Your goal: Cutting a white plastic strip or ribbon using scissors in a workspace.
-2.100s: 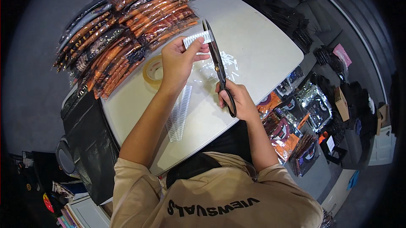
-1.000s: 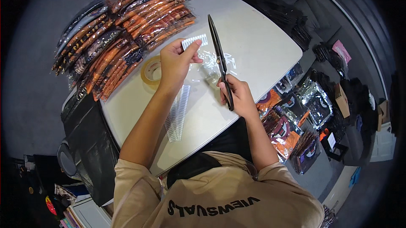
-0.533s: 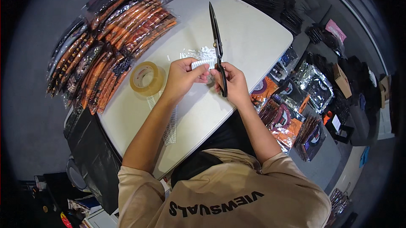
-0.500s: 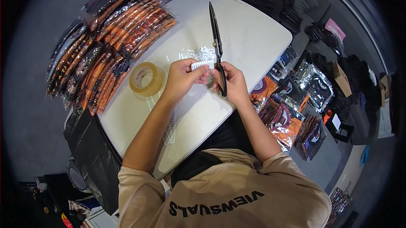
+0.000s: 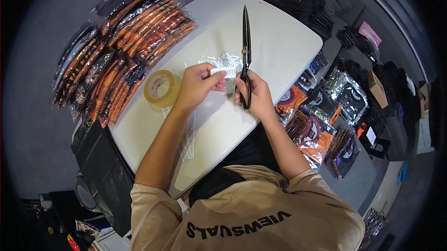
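Note:
My left hand pinches a short white strip, cut into narrow fringe-like tabs, between thumb and fingers. My right hand grips long black scissors by the handles. Their blades look closed and point toward the far side of the table. Just beyond the strip lies a loose heap of small white cut pieces. A sheet of small printed white labels lies partly under my left forearm. Beside that forearm rests a roll of clear yellowish tape.
The white table carries bagged orange and dark garments, stacked along its left side. A black plastic sheet hangs at the near left corner. More bagged garments and an open cardboard box lie to the right.
The scissors have swung more upright, their tip moving right. My right hand has shifted slightly away from the strip, leaving a gap. My left hand still holds the strip.

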{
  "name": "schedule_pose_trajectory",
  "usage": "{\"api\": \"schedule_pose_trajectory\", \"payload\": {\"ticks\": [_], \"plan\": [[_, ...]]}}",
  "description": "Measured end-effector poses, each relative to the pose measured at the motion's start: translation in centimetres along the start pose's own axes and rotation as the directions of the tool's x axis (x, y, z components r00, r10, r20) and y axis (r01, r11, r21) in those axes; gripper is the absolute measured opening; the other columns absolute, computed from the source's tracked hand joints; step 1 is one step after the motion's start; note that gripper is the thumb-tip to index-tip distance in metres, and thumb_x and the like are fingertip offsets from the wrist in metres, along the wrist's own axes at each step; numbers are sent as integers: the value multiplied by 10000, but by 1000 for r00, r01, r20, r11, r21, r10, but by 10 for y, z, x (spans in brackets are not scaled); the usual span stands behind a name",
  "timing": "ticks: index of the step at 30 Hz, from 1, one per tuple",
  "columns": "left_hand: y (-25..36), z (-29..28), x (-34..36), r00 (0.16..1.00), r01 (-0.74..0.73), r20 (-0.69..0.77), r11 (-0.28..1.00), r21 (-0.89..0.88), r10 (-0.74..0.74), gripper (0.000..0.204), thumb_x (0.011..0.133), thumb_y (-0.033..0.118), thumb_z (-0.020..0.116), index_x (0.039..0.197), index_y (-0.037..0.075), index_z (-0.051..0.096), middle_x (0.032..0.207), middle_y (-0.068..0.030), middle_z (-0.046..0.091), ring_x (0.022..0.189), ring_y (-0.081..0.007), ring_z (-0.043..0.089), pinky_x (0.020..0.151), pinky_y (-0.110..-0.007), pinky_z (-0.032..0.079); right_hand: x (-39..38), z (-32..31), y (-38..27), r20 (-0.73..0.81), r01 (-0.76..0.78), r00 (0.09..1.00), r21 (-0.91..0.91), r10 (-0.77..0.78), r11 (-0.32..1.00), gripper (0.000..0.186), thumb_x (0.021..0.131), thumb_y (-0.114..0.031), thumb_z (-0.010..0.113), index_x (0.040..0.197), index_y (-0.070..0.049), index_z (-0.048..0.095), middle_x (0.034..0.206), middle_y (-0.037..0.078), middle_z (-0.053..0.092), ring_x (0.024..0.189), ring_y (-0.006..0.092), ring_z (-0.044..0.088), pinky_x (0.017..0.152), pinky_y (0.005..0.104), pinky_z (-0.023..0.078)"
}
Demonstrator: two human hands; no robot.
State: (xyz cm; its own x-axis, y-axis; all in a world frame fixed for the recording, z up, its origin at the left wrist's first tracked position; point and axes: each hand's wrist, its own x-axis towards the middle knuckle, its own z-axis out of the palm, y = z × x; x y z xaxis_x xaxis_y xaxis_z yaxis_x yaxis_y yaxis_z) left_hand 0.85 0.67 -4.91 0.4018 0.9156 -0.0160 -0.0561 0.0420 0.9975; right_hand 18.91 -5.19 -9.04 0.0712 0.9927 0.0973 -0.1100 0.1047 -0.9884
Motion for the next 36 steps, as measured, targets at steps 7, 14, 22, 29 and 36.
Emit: {"api": "schedule_pose_trajectory", "payload": {"ticks": [7,14,22,29,36], "plan": [[36,-32,2,958,-201,-216,979,-26,191,106,944,83,695,923,-15,660,806,-98,691,702,-157,684,670,-313,623,-10,3,-8,168,121,982,-237,-82,964,267,1016,-258,608,1002,8,594,671,68,638,597,129,643,589,280,511],[57,-36,-4,911,-308,-321,945,-107,261,132,956,80,666,985,-48,649,883,-154,703,778,-207,710,724,-339,628,-13,7,-10,331,260,931,-294,-157,920,306,1003,-308,611,1053,-8,581,671,88,624,611,175,634,610,316,492],[60,-30,-7,903,-331,-325,938,-108,281,150,959,80,661,1015,-57,638,908,-173,710,816,-233,726,747,-348,634,-15,8,-12,400,278,903,-264,-157,923,336,997,-327,612,1052,2,573,667,86,614,600,171,621,597,314,482],[51,-24,-3,900,-345,-325,931,-120,292,159,966,88,665,965,-69,637,901,-170,720,781,-192,727,699,-312,641,-15,6,-12,430,280,889,-246,-154,928,308,998,-295,611,1048,5,569,678,82,617,598,164,622,588,312,489],[53,-20,-4,902,-343,-324,929,-141,284,154,970,81,659,979,-71,636,913,-171,721,794,-195,728,713,-315,644,-15,6,-15,432,252,893,-240,-129,938,277,1006,-260,603,1046,13,569,692,89,625,616,162,644,596,308,504]]}}
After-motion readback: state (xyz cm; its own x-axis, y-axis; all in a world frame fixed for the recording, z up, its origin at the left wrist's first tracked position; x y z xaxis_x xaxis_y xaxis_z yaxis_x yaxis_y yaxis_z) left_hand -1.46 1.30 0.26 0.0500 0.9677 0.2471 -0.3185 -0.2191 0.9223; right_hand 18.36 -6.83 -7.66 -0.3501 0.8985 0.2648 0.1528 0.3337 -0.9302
